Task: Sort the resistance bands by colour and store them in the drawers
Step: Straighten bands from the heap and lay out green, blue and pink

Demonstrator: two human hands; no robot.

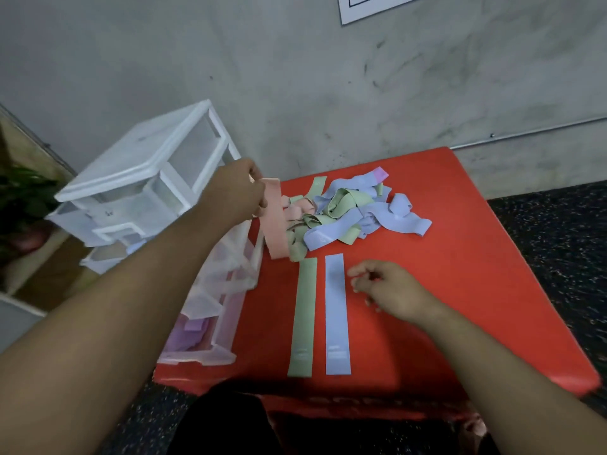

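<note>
A clear drawer (210, 310) lies pulled out on the left edge of the red table (460, 257), and inside its near end sits a bundle of purple bands (187, 336); how many are in it cannot be told through the plastic. Behind it, off the table, stands the white drawer unit (138, 192), whose lower drawers are hazy, though something pale blue shows in one (contents otherwise unclear). The left hand (239, 192) is raised over the far end of the clear drawer, fingers pinched on the top of a pink band (274, 218) that hangs down from it, its lower end reaching the near edge of the pile (348, 211). That pile, a tangle of green, blue and pink bands with one pink tag showing at the far end, lies on the table just right of the left hand; the bands in it are too knotted to count. Nearer the person, two bands are laid out flat and side by side: one green band (303, 316) and one blue band (336, 313), apart from each other. The right hand (391, 290) hovers just right of the blue band's far end, fingers loosely curled and holding nothing.
</note>
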